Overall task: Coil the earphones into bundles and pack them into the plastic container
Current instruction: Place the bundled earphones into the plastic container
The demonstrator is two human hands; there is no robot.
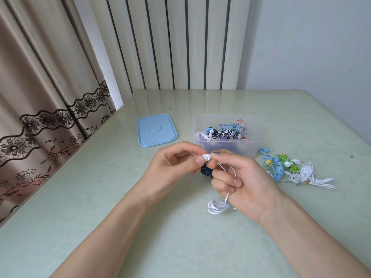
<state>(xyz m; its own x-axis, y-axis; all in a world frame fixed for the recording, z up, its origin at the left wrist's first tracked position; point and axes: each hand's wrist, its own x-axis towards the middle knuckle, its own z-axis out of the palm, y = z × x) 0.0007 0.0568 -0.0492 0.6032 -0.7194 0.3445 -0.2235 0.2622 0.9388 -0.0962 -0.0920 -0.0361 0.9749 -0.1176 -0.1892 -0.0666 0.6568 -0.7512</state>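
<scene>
step: starting a coil on the white earphone (206, 157), cord mostly loose
left hand (172, 167): pinching the earbud end
right hand (239, 177): pinching the cord beside the bud; slack loops (217, 206) lie under it
container (225, 135): just beyond hands, part filled
uncoiled pile (291, 170): right of right hand
next: likely wind cord round fingers, keep bud pinned

Both forearms are bare, no sleeves; the right hand (244, 181) has a dark-painted fingernail.
</scene>
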